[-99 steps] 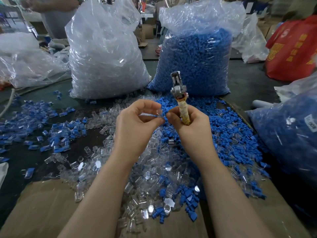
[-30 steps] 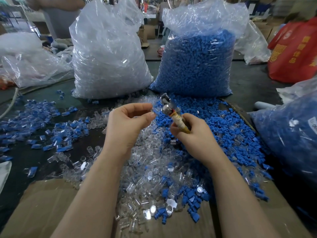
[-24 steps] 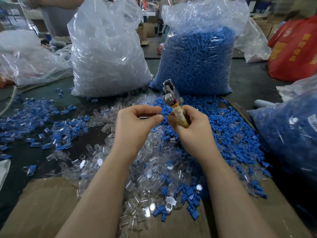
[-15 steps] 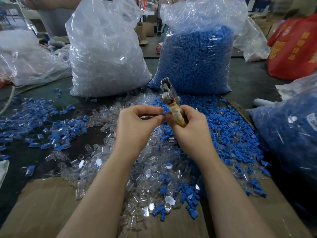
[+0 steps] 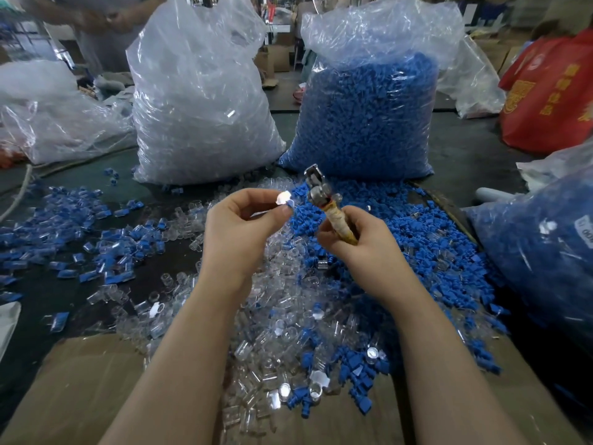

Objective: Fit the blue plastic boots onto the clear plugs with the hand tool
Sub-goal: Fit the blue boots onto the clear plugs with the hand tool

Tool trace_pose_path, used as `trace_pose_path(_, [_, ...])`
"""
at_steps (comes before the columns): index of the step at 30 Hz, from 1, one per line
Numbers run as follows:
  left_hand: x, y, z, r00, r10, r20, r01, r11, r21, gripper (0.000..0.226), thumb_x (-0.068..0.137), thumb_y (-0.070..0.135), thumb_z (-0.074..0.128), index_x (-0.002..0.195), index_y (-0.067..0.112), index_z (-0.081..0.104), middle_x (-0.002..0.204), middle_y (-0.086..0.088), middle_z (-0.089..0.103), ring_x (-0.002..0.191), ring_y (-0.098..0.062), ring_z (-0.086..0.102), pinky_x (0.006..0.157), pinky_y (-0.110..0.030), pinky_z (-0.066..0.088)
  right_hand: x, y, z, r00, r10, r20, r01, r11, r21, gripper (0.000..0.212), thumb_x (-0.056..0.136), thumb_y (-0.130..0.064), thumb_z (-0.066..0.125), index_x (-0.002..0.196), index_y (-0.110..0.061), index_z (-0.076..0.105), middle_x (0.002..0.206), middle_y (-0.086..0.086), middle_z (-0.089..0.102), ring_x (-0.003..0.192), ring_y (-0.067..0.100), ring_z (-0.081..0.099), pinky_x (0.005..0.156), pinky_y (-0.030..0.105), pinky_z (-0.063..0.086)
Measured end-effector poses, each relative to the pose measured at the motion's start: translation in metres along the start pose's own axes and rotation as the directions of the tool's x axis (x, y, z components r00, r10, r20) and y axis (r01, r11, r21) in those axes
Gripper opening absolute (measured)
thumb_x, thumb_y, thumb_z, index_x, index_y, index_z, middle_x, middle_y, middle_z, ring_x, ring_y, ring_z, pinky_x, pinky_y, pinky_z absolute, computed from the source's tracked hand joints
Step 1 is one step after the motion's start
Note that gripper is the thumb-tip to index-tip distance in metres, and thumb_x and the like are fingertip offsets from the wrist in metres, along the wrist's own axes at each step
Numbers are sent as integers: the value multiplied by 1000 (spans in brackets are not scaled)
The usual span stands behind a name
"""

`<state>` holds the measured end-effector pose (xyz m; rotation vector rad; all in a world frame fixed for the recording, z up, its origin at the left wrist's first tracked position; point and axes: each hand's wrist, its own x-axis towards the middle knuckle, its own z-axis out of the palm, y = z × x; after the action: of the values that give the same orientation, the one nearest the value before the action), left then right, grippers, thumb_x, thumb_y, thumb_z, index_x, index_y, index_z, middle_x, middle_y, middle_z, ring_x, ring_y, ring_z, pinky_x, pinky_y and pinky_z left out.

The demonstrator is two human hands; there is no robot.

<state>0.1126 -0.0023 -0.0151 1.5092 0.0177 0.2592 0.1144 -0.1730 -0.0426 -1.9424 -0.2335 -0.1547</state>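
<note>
Left hand (image 5: 239, 232) pinches one clear plug (image 5: 283, 198) between thumb and forefinger, a bit of blue boot (image 5: 291, 204) showing at its lower edge; can't tell if the boot is fully seated. Right hand (image 5: 359, 248) is wrapped around the tape-bound handle of the hand tool (image 5: 327, 207), metal head tilted up and slightly left, just right of the plug and not touching it. Both hands are raised over the mixed pile of loose clear plugs (image 5: 276, 322), which I'll use as reference. Right of and behind that pile: the heap of loose blue boots (image 5: 414, 226), edges mixing into the clear ones. Left of the pile: a scatter of blue-and-clear pieces (image 5: 80, 239) on the dark table (image 5: 35, 303); whether they're assembled units is unclear at this size. Behind the pile, left: big bag of clear plugs (image 5: 199, 101). Behind it, right: big bag of blue boots (image 5: 369, 110), the two bags side by side. Far right of the pile: another bag of blue parts (image 5: 545, 245), partly cut off by the frame. Near edge of the pile spills onto a cardboard sheet (image 5: 80, 387). Well behind and right: a red bag (image 5: 552, 91) with yellow print. Behind and far left: crumpled clear plastic sacks (image 5: 48, 114).
</note>
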Motion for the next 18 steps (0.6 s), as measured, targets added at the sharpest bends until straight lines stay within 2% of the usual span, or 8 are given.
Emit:
trace_pose_path(2, [1, 1, -1, 1000, 16, -2, -16, 999, -32, 15, 78, -2, 76, 88, 8, 72, 78, 1, 73, 72, -6, 65, 72, -18, 54, 1, 2, -1, 999, 9, 40, -7, 998, -58, 10, 89, -22, 68, 90, -15, 60, 73, -3, 57, 62, 12, 49, 62, 33, 44])
trace_pose_path(6, [1, 2, -3, 999, 31, 4, -31, 998, -49, 17, 77, -4, 74, 87, 9, 71, 75, 4, 72, 72, -6, 65, 74, -19, 55, 1, 5, 1, 993, 40, 115, -24, 990, -136, 17, 88, -23, 69, 92, -13, 57, 80, 8, 60, 66, 19, 51, 65, 45, 47])
trace_pose_path(8, [1, 2, -4, 999, 36, 12, -35, 999, -41, 17, 77, -3, 75, 87, 10, 71, 75, 4, 73, 74, -7, 66, 74, -20, 55, 0, 6, 1, 991, 48, 125, -26, 985, -172, 16, 87, -25, 69, 92, -17, 56, 82, 8, 61, 67, 21, 54, 68, 49, 50])
trace_pose_path(14, [1, 2, -7, 998, 45, 38, -44, 999, -10, 19, 77, -3, 75, 84, 15, 71, 78, 3, 74, 78, -10, 68, 80, -26, 57, -1, 6, 1, 992, 48, 118, -20, 973, -229, 16, 87, -30, 68, 90, -25, 54, 81, 1, 61, 72, 25, 59, 67, 46, 50])
trace_pose_path(18, [0, 3, -8, 998, 41, 48, -41, 999, -7, 19, 75, -4, 76, 82, 14, 72, 77, 2, 75, 75, -9, 68, 77, -23, 57, -1, 5, 0, 991, 53, 124, -20, 966, -260, 15, 87, -28, 67, 93, -23, 54, 84, 4, 62, 75, 27, 59, 68, 46, 50])
